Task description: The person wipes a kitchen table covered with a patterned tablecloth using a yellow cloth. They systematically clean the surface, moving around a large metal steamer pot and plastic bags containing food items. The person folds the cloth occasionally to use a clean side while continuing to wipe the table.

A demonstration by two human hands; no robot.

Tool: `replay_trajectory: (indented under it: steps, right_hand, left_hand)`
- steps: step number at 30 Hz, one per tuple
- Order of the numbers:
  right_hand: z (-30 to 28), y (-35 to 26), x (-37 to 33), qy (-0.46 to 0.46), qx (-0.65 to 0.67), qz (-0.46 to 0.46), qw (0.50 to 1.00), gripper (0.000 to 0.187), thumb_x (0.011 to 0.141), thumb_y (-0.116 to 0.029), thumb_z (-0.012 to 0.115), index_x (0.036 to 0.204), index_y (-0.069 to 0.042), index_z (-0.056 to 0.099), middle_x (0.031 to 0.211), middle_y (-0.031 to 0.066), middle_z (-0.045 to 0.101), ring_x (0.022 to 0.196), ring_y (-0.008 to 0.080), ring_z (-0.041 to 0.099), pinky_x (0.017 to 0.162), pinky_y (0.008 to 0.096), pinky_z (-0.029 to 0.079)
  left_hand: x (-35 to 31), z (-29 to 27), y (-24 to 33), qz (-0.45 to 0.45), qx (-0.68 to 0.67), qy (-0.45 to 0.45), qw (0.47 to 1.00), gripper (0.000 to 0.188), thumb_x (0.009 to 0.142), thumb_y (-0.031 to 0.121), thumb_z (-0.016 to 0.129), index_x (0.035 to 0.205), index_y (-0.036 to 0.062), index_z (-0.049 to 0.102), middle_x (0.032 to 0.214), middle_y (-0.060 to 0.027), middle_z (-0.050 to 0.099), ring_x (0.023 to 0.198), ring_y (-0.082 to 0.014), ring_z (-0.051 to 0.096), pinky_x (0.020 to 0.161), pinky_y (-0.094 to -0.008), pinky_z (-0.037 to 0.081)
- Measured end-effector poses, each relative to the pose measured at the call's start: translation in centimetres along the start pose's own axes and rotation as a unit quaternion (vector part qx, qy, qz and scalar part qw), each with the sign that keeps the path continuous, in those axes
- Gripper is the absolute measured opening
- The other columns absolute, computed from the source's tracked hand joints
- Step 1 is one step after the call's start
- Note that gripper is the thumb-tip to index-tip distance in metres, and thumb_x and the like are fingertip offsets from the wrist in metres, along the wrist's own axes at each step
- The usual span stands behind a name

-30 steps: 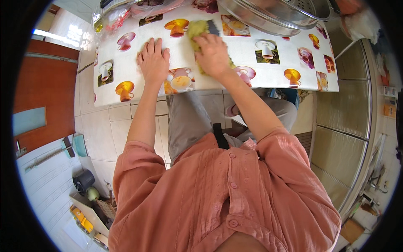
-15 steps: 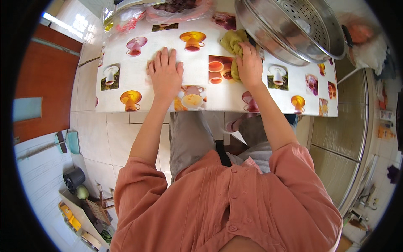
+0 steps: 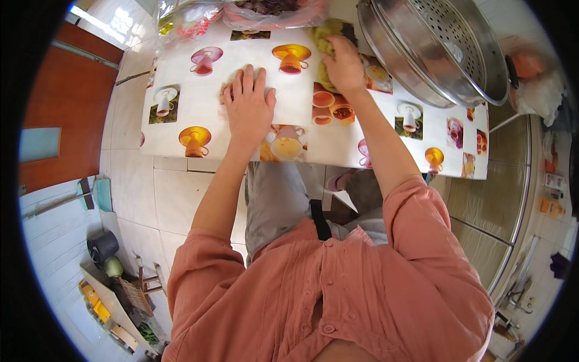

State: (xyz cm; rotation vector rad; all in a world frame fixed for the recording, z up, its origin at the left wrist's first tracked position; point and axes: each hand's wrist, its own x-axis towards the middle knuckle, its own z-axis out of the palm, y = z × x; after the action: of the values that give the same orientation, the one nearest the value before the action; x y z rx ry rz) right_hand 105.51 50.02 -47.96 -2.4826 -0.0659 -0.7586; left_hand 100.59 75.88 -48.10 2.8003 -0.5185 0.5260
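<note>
1. A yellow-green cloth (image 3: 322, 39), soft and crumpled into uneven folds, lies on the table (image 3: 160, 136) toward its far side, under the person's right hand.
2. The right hand (image 3: 347, 66) is laid over the cloth, fingers pointing away from the body; whether they pinch the fabric or only press it cannot be told.
3. The left hand (image 3: 250, 108) rests flat beside it, bare palm down, fingers slightly spread.
4. The table's smooth white cover is printed with round cups and saucers in yellow, pink and white.
5. Right of the cloth stands shiny metal cookware (image 3: 410, 66), round-walled, with a perforated steamer tray (image 3: 443, 33).
6. Beyond the left hand sits a crinkled, translucent pinkish plastic bag (image 3: 277, 19) with dark contents.
</note>
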Motion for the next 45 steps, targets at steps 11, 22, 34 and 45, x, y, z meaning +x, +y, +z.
replay_trajectory:
  steps: [11,22,34,45]
  right_hand:
    - [-11.3,-4.4,-12.2,-0.109,0.023,-0.034,0.993,0.042,0.079,-0.001,0.072,0.120,-0.012,0.069,0.129,0.0089,0.069,0.124,0.0300,0.063,0.105,0.0420,0.052]
    - [-27.5,13.1,-23.1,0.107,-0.205,0.322,0.918,0.045,0.092,-0.015,0.073,0.136,-0.009,0.063,0.129,0.0174,0.068,0.120,0.0374,0.063,0.101,0.0459,0.051]
    - [-10.4,-12.3,-20.4,-0.089,-0.024,-0.060,0.994,0.043,0.085,-0.008,0.064,0.127,-0.017,0.063,0.143,0.0050,0.058,0.136,0.0279,0.054,0.107,0.0447,0.046]
    - [-29.9,8.1,-25.9,-0.028,-0.161,0.068,0.984,0.052,0.071,0.016,0.060,0.116,-0.009,0.064,0.133,0.0151,0.066,0.124,0.0377,0.062,0.103,0.0444,0.051]
  left_hand:
    - [-0.2,1.2,-1.3,0.007,0.029,-0.009,1.000,0.051,0.104,0.039,0.053,0.151,0.0172,0.053,0.159,-0.0079,0.048,0.149,-0.0287,0.039,0.122,-0.0550,0.025]
    - [-0.1,1.2,-0.5,0.021,0.038,-0.007,0.999,0.051,0.104,0.038,0.054,0.150,0.0155,0.053,0.158,-0.0100,0.048,0.148,-0.0304,0.040,0.121,-0.0533,0.026]
    - [0.3,1.4,-1.0,0.017,0.038,-0.020,0.999,0.052,0.105,0.041,0.051,0.151,0.0170,0.053,0.160,-0.0081,0.047,0.149,-0.0289,0.039,0.122,-0.0514,0.025]
    - [0.2,1.6,-1.5,0.024,0.037,-0.029,0.999,0.052,0.105,0.040,0.052,0.152,0.0178,0.052,0.160,-0.0081,0.047,0.150,-0.0285,0.039,0.123,-0.0517,0.025]
